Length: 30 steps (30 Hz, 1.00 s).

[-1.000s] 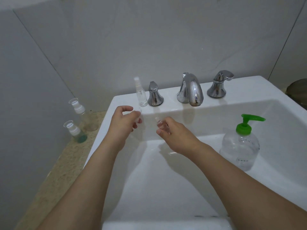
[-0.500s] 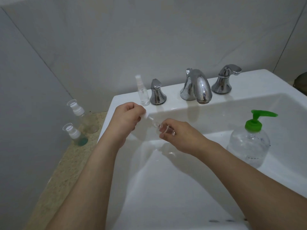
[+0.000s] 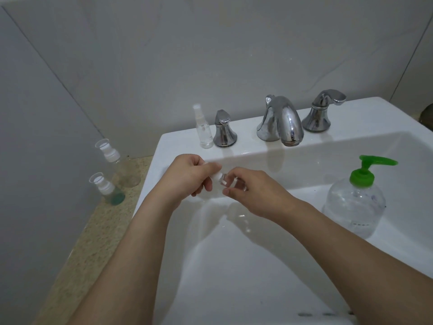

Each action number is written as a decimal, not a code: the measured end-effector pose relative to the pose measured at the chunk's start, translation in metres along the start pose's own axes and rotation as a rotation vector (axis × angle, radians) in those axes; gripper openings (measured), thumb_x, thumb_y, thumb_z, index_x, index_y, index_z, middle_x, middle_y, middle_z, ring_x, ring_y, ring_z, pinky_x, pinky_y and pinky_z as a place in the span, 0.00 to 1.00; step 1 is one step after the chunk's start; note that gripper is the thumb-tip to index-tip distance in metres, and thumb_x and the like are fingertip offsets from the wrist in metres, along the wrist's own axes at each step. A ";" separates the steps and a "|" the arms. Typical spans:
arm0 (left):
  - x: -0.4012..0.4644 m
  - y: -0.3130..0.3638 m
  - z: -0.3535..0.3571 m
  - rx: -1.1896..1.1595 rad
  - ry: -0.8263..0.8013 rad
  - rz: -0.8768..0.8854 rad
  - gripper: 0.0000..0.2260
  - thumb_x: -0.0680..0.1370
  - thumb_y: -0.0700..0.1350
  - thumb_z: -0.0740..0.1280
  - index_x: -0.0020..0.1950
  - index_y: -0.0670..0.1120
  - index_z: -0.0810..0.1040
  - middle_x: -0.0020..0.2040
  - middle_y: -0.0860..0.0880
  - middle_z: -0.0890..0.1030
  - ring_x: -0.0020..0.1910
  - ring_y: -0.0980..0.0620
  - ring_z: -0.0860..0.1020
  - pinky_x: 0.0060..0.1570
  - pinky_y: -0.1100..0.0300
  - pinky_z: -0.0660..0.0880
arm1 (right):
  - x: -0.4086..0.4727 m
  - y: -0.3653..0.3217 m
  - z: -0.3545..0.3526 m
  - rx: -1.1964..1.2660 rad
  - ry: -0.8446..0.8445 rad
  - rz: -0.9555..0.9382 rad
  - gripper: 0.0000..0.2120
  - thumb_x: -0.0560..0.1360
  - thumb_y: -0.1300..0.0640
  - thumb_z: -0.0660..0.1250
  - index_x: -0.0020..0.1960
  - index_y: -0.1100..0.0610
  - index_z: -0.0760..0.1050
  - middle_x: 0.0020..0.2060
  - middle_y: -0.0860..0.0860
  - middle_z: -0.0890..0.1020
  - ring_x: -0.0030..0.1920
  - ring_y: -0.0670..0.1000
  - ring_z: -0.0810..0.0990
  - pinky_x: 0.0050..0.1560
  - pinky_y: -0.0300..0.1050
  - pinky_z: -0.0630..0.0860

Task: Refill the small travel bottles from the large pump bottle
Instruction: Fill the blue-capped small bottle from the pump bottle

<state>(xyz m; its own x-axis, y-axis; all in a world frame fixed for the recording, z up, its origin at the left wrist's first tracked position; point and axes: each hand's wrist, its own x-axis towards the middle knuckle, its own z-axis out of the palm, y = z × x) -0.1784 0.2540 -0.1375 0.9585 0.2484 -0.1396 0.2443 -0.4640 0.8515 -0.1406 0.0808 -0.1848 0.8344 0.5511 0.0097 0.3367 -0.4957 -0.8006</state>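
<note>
Figure: capping a small travel bottle (image 3: 232, 182) over the sink (image 3: 234, 266), at centre frame. The right hand (image 3: 255, 193) has its grip clamped round the clear bottle body, neck pointing toward frame left. The left hand (image 3: 189, 178) pinches the white cap (image 3: 216, 175) at the neck; whether the threads are engaged cannot be told. To do this step well, hold the body steady, line the cap up squarely with the neck, and turn with light fingertip pressure, since clear plastic this small is probably slippery. The large pump bottle (image 3: 356, 202) stands in the basin at right. A spray bottle (image 3: 203, 127) stands beside the tap handle (image 3: 223, 130); two more bottles, upper (image 3: 117, 165) and lower (image 3: 109, 190), stand on the tabletop (image 3: 77, 254) at left.
</note>
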 end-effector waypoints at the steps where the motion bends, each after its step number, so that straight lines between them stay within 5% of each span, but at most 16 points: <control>1: 0.000 -0.001 0.000 0.024 0.009 -0.010 0.15 0.79 0.50 0.70 0.38 0.44 0.71 0.26 0.49 0.79 0.21 0.54 0.67 0.24 0.64 0.66 | 0.000 -0.001 0.000 0.002 -0.002 -0.001 0.05 0.75 0.47 0.68 0.49 0.47 0.75 0.39 0.43 0.77 0.36 0.43 0.76 0.35 0.38 0.70; 14: 0.003 -0.004 0.004 0.171 0.031 -0.138 0.24 0.83 0.61 0.59 0.39 0.43 0.75 0.21 0.51 0.74 0.17 0.53 0.65 0.25 0.63 0.62 | -0.001 -0.004 0.001 -0.022 0.027 -0.044 0.05 0.76 0.48 0.67 0.49 0.48 0.76 0.38 0.44 0.78 0.38 0.44 0.76 0.39 0.40 0.72; 20: -0.001 0.000 0.006 0.060 0.009 -0.043 0.13 0.83 0.50 0.64 0.42 0.46 0.71 0.31 0.51 0.74 0.29 0.52 0.68 0.33 0.57 0.64 | -0.001 -0.003 0.002 -0.010 0.035 -0.052 0.06 0.76 0.48 0.67 0.51 0.49 0.76 0.38 0.45 0.78 0.38 0.45 0.76 0.40 0.41 0.72; 24: -0.002 0.004 0.007 -0.006 -0.055 -0.047 0.06 0.80 0.39 0.62 0.43 0.45 0.71 0.27 0.54 0.71 0.26 0.55 0.67 0.32 0.58 0.65 | 0.000 -0.003 0.002 -0.018 0.038 -0.055 0.06 0.76 0.48 0.67 0.51 0.48 0.76 0.38 0.44 0.77 0.37 0.43 0.75 0.36 0.38 0.69; 30: 0.001 -0.003 0.008 0.001 -0.046 -0.032 0.11 0.85 0.46 0.59 0.43 0.46 0.69 0.23 0.58 0.70 0.22 0.59 0.67 0.31 0.59 0.65 | -0.001 -0.003 0.003 -0.009 0.024 -0.065 0.06 0.76 0.49 0.67 0.51 0.49 0.76 0.38 0.44 0.78 0.37 0.45 0.75 0.38 0.40 0.71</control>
<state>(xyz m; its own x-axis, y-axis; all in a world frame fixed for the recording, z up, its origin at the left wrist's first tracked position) -0.1771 0.2487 -0.1438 0.9559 0.2238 -0.1901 0.2752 -0.4572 0.8457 -0.1438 0.0835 -0.1841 0.8208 0.5661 0.0758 0.3941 -0.4653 -0.7926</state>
